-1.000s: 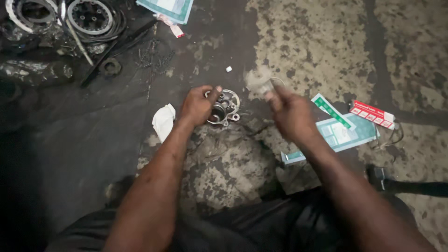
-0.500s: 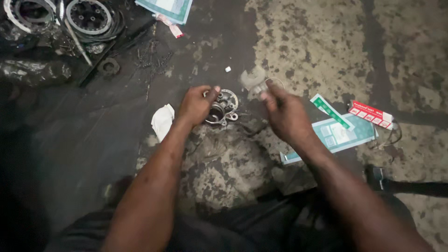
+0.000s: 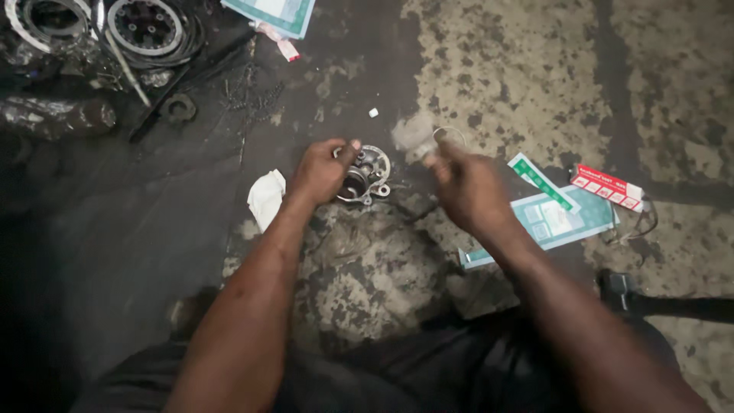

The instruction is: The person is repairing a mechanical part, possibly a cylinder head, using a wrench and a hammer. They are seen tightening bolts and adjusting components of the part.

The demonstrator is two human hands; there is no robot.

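Still mid-job, we judge: left hand (image 3: 321, 172) grasps the housing (image 3: 365, 176) on the floor (image 3: 535, 76); right hand (image 3: 466, 187) clenches a blurred brush (image 3: 414, 134) just beside it.

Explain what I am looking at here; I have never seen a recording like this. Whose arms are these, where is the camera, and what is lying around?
The camera sits on a person's head and looks down, so both bare arms are that person's own, above a stained, oily floor. The left hand grips a small round metal part resting on the floor. The right hand holds something blurred by motion; I cannot tell what it is. A crumpled white cloth lies beside the left wrist. To the right lie a flat teal package and a small red box. At top left are round metal rings among dark, greasy parts. A dark hammer-like tool lies at the lower right.
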